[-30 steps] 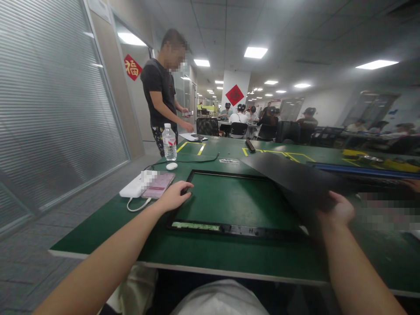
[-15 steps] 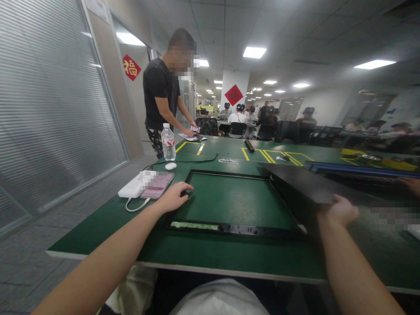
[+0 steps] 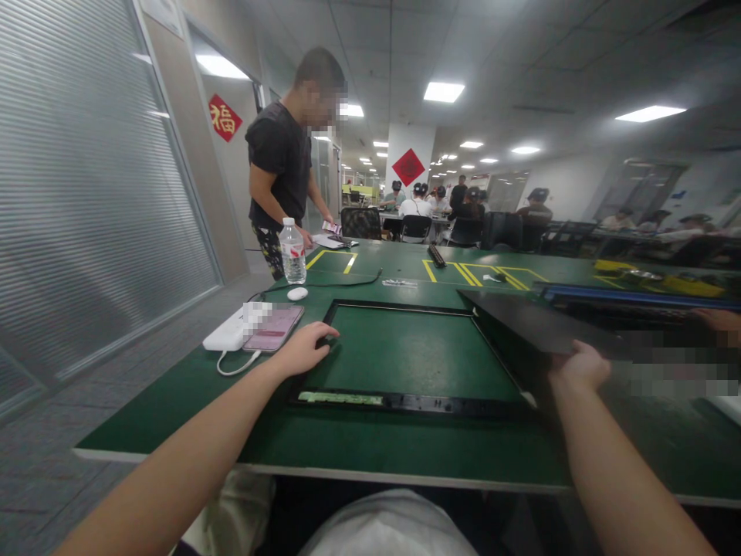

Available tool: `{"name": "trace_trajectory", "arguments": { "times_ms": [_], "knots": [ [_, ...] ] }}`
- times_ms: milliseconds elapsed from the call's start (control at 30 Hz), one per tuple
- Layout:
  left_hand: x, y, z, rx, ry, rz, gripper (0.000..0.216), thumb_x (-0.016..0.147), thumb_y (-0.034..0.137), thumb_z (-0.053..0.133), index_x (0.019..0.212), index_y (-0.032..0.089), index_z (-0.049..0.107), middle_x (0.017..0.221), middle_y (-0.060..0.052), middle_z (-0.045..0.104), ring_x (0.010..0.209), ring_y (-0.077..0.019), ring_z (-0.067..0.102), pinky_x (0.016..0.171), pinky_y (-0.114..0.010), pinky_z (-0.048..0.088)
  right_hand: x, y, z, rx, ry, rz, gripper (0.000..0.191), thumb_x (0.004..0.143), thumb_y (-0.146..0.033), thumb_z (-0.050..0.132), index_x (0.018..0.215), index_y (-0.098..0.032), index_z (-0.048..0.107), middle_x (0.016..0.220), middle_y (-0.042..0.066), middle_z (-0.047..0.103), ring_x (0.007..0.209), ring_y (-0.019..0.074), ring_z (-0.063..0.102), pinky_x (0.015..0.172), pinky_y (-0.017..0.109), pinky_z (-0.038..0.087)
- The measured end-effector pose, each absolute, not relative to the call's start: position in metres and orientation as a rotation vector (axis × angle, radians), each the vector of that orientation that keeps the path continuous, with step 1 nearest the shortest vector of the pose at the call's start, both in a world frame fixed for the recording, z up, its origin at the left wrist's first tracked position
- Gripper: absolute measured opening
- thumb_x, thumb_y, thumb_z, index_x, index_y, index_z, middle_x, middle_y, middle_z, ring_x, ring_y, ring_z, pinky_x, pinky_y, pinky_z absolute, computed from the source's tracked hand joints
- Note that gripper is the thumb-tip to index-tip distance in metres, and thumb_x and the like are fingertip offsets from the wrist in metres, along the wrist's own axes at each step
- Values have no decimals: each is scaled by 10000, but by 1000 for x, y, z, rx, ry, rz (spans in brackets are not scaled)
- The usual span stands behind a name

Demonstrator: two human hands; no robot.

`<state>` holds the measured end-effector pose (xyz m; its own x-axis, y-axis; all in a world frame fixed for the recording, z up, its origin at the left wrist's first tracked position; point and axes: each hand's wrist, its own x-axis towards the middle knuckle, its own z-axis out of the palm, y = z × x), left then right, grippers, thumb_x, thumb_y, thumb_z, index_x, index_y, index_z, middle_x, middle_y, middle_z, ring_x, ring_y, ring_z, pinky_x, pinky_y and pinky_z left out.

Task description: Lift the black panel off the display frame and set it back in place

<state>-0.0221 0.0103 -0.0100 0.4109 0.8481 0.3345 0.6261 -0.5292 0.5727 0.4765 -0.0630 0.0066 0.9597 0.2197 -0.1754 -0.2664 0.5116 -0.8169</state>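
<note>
A thin black rectangular frame (image 3: 445,404) lies flat on the green table (image 3: 405,444), with a green circuit strip (image 3: 340,398) along its near side. My left hand (image 3: 305,349) is at the frame's left side, its fingers curled over the edge. My right hand (image 3: 582,366) grips the near edge of a flat dark panel (image 3: 538,320), fingers hidden beneath or behind it. The panel is tilted beside the frame's right side, its far left corner close to the frame's far right corner. Whether panel and frame touch there, I cannot tell.
Left of the frame lie a phone (image 3: 276,328), a white power bank (image 3: 228,330) with a cable, a white oval case (image 3: 297,294) and a water bottle (image 3: 293,255). Another person (image 3: 283,162) stands at the far left. A co-worker's hand (image 3: 718,323) shows at the right edge.
My right hand has moved slightly left and up with the dark panel. The view has shifted a little; my left hand stays at the frame. The standing person's hands have moved slightly.
</note>
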Motion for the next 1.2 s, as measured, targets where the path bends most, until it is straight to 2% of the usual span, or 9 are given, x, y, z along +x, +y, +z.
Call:
{"name": "trace_trajectory", "arguments": {
  "times_ms": [133, 433, 633, 800, 1000, 1100, 1200],
  "knots": [
    [-22, 10, -10, 2323, 1267, 837, 330, 685, 222, 595, 974, 237, 754, 1107, -95, 729, 1071, -311, 649, 1024, -455, 453, 484, -58, -1, -1048, 94, 388, 205, 662, -29, 574, 779, -185, 513, 938, 27, 627, 854, 146, 651, 714, 261, 560],
    [-22, 11, -11, 2383, 1256, 795, 326, 700, 216, 582, 979, 225, 752, 1105, -105, 723, 1074, -314, 651, 1021, -456, 459, 504, -44, -25, -1111, -58, 462, 240, 640, -12, 541, 780, -200, 489, 861, 7, 641, 816, 179, 679, 785, 367, 606],
    [-21, 9, -8, 2404, 1253, 760, 309, 724, 220, 578, 991, 211, 734, 1129, -113, 719, 1085, -302, 648, 1023, -457, 459, 510, -41, -26, -986, 11, 576, 212, 740, 15, 518, 828, -175, 552, 810, -6, 634, 659, 106, 639, 678, 244, 606],
    [-22, 8, -8, 2483, 1271, 691, 323, 765, 218, 541, 1034, 187, 718, 1159, -123, 707, 1119, -287, 637, 1032, -444, 458, 516, -41, -28, -964, 42, 674, 246, 803, 9, 485, 926, -176, 591, 894, 15, 672, 650, 98, 644, 635, 220, 603],
    [-21, 7, -8, 2490, 1271, 681, 330, 780, 217, 540, 1055, 173, 716, 1172, -137, 698, 1134, -297, 629, 1040, -451, 452, 526, -42, -32, -988, 53, 777, 385, 835, 9, 436, 1119, -191, 603, 1042, 51, 693, 752, 127, 685, 699, 287, 621],
    [-20, 6, -8, 2483, 1262, 685, 330, 786, 219, 540, 1059, 169, 718, 1174, -141, 696, 1137, -300, 629, 1045, -450, 450, 526, -42, -33, -1000, 26, 786, 403, 847, 1, 430, 1148, -209, 598, 1076, 47, 694, 805, 135, 695, 735, 307, 623],
    [-20, 7, -9, 2477, 1254, 696, 320, 777, 213, 548, 1042, 177, 723, 1162, -136, 700, 1127, -302, 633, 1045, -452, 450, 525, -41, -33, -1025, -9, 781, 370, 861, -11, 436, 1126, -208, 601, 1070, 44, 694, 788, 125, 690, 715, 274, 621]
  ]
}}
